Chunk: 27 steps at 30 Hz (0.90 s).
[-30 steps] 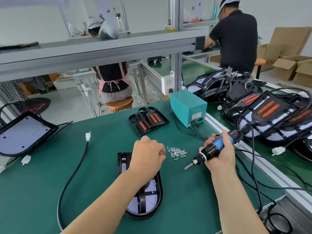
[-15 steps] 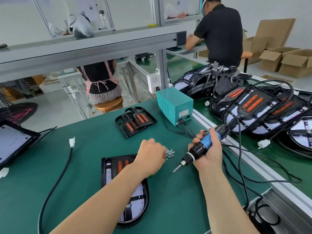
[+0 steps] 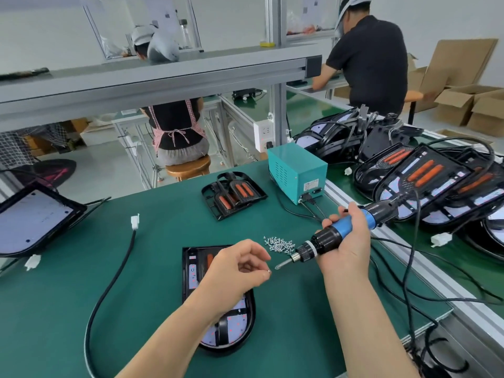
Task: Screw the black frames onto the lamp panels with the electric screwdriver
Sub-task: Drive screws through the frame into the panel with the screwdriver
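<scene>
Screw-loading step. Left hand [image 3: 237, 271], centre frame, fingers curled, pinches one screw [image 3: 268, 272] at the fingertips, just beside the bit tip. Right hand [image 3: 347, 249] wraps around the electric screwdriver [image 3: 324, 240], bit pointing lower left. Lamp panel [image 3: 237, 326] with black frame [image 3: 186, 276] lies lower centre, partly under the left wrist. Screw pile [image 3: 279, 244] sits just above. Next, likely: seat the screw on the bit, then find a frame hole.

White walls [image 3: 41, 28], with soft, even light. The green-topped bench [image 3: 68, 309] runs under a grey aluminium shelf [image 3: 163, 75], held up by a metal post [image 3: 278, 110] with a white socket [image 3: 264, 133]. Beyond, a seated person [image 3: 177, 124] perches on a round wooden stool [image 3: 189, 167] on the pale floor [image 3: 109, 175]. Open cardboard boxes [image 3: 469, 105] stand at the far right.
</scene>
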### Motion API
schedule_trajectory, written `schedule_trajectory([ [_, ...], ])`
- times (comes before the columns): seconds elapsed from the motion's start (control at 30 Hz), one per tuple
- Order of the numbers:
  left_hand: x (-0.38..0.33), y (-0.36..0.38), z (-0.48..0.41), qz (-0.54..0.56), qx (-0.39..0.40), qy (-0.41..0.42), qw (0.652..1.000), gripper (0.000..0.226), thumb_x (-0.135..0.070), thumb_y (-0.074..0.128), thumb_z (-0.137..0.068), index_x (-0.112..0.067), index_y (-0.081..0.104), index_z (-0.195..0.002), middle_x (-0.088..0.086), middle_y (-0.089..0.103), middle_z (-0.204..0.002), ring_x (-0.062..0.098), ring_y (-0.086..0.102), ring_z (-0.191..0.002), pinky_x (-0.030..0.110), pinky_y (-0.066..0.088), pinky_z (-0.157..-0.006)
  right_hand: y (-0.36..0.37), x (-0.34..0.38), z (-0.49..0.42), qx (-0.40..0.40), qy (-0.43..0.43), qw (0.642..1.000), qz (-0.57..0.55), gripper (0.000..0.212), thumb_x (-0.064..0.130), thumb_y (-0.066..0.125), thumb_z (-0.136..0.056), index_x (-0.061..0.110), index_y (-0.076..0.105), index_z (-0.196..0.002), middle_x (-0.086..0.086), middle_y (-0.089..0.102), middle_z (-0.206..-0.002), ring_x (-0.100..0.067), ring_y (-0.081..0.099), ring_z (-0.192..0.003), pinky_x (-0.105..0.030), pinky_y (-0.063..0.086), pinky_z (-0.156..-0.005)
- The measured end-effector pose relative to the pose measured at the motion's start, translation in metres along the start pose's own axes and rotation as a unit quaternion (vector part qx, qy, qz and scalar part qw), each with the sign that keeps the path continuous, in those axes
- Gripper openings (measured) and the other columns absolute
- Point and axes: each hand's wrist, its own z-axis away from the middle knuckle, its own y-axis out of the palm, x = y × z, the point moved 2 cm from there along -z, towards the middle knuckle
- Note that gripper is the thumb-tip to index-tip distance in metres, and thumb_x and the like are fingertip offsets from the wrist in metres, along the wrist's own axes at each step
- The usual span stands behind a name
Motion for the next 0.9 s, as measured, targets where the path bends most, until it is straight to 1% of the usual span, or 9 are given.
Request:
schedule_trajectory([
  [0.13,-0.002,-0.004,0.012,0.045,-0.008,-0.007,0.999,0.021,-0.019,0.076,-0.073,-0.031,0.072,-0.089,0.0,0.073,-0.083,0.01,0.061,-0.076,0.018,0.049,-0.074,0.013,0.0,0.014,0.012,-0.013,1.0,0.003,0.018,0.031,0.073,-0.088,0.022,0.059,-0.083,0.007,0.056,-0.063,-0.01,0.054,-0.05,-0.017,0.043,-0.048],
  [0.27,-0.004,-0.008,0.019,0.07,-0.016,-0.01,0.997,0.021,-0.021,0.078,-0.072,-0.031,0.072,-0.089,-0.001,0.072,-0.083,0.011,0.06,-0.076,0.018,0.049,-0.071,0.019,-0.003,0.024,0.019,-0.013,1.0,0.013,0.018,0.031,0.074,-0.088,0.021,0.059,-0.085,0.006,0.057,-0.063,-0.01,0.055,-0.05,-0.019,0.044,-0.049],
  [0.47,-0.008,-0.012,0.027,0.08,-0.02,-0.003,0.997,0.021,-0.016,0.077,-0.074,-0.029,0.072,-0.09,-0.002,0.071,-0.082,0.011,0.06,-0.074,0.017,0.049,-0.071,0.023,-0.011,0.034,0.021,-0.014,0.999,0.03,0.018,0.03,0.074,-0.089,0.02,0.059,-0.086,0.006,0.057,-0.063,-0.009,0.055,-0.049,-0.018,0.045,-0.049],
  [0.57,-0.008,-0.015,0.03,0.085,-0.022,0.001,0.996,0.022,-0.011,0.077,-0.077,-0.029,0.072,-0.089,-0.002,0.071,-0.081,0.01,0.059,-0.071,0.016,0.048,-0.069,0.026,-0.013,0.039,0.027,-0.013,0.999,0.039,0.017,0.03,0.074,-0.089,0.021,0.059,-0.087,0.007,0.057,-0.063,-0.009,0.055,-0.05,-0.018,0.045,-0.049],
  [0.73,-0.008,-0.019,0.036,0.09,-0.036,0.0,0.995,0.023,-0.009,0.076,-0.076,-0.029,0.072,-0.087,-0.001,0.071,-0.08,0.009,0.058,-0.07,0.016,0.046,-0.065,0.03,-0.018,0.047,0.032,-0.015,0.998,0.05,0.017,0.03,0.074,-0.089,0.021,0.059,-0.089,0.007,0.057,-0.063,-0.009,0.055,-0.05,-0.019,0.046,-0.049],
  [0.83,-0.005,-0.02,0.04,0.071,-0.058,-0.002,0.996,0.03,-0.001,0.075,-0.08,-0.03,0.071,-0.087,-0.002,0.071,-0.078,0.009,0.057,-0.07,0.019,0.046,-0.066,0.032,-0.021,0.051,0.046,-0.031,0.996,0.063,0.018,0.029,0.073,-0.089,0.021,0.057,-0.092,0.006,0.057,-0.063,-0.009,0.055,-0.05,-0.018,0.046,-0.048],
  [0.9,-0.004,-0.019,0.043,0.028,-0.089,0.004,0.996,0.036,0.002,0.073,-0.08,-0.033,0.07,-0.086,-0.005,0.07,-0.076,0.009,0.056,-0.069,0.021,0.048,-0.069,0.034,-0.024,0.054,0.051,-0.049,0.995,0.077,0.02,0.029,0.072,-0.09,0.02,0.056,-0.098,0.005,0.057,-0.063,-0.01,0.055,-0.051,-0.018,0.047,-0.049],
])
